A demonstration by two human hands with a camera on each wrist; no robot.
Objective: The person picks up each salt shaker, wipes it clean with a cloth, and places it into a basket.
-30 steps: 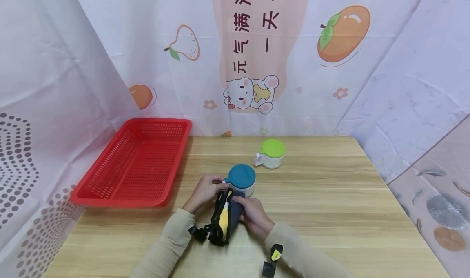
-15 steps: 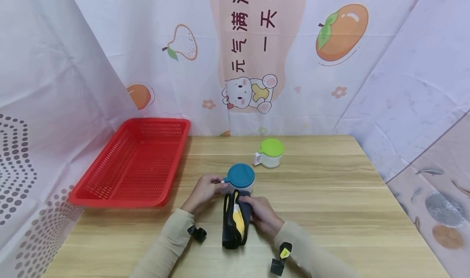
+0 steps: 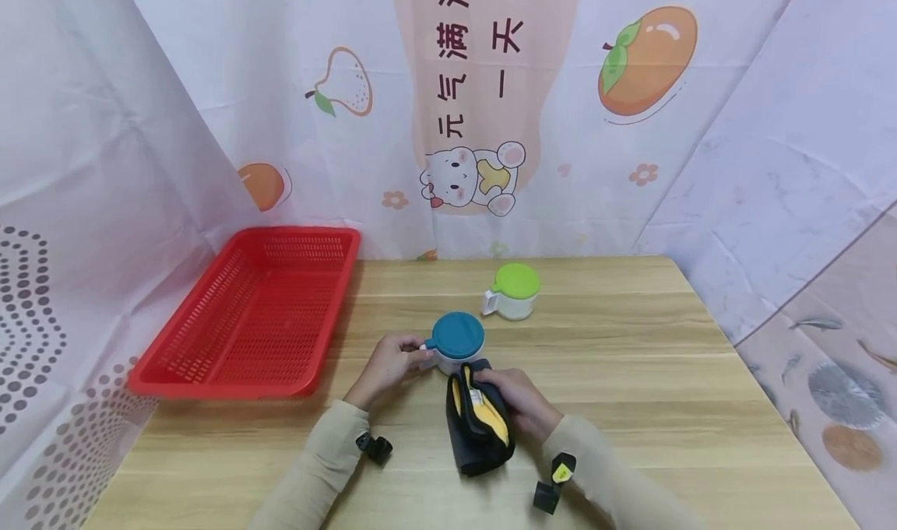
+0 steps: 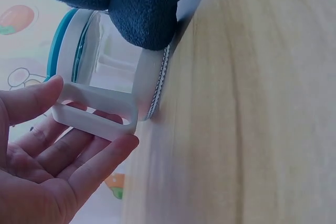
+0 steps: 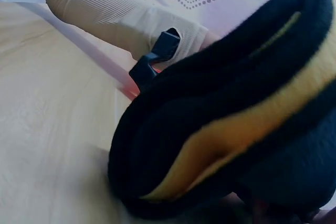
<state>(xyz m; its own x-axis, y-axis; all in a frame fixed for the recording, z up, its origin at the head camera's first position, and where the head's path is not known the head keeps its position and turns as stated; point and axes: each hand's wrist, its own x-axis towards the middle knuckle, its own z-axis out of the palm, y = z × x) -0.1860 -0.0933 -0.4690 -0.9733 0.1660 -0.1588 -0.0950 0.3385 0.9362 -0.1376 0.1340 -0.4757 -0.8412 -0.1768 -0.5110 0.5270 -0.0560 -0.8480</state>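
Left hand (image 3: 391, 366) pinches the white handle (image 4: 94, 123) of the blue-lidded cup (image 3: 459, 335), mid-desk (image 3: 631, 374); right hand (image 3: 525, 401) grips the dark cloth (image 3: 466, 444). Cloth has shifted rightward along the cup's near side, cup about where it was; probably a wipe working round its wall. Counts: one cloth, two cups including the green-lidded cup (image 3: 517, 282) behind, one red basket (image 3: 210, 390) at left.

Two hands: a left hand (image 3: 388, 365) and a right hand (image 3: 522, 399). Two lidded cups: a blue-lidded cup (image 3: 458, 335) at the left hand's fingers, a green-lidded cup (image 3: 517, 283) beyond the right hand. One folded cloth (image 3: 476, 448) in the right hand. One red basket (image 3: 217, 390), left of the left hand. Two sleeves (image 3: 336, 433), one behind each hand. One table (image 3: 645, 382) beneath both hands.
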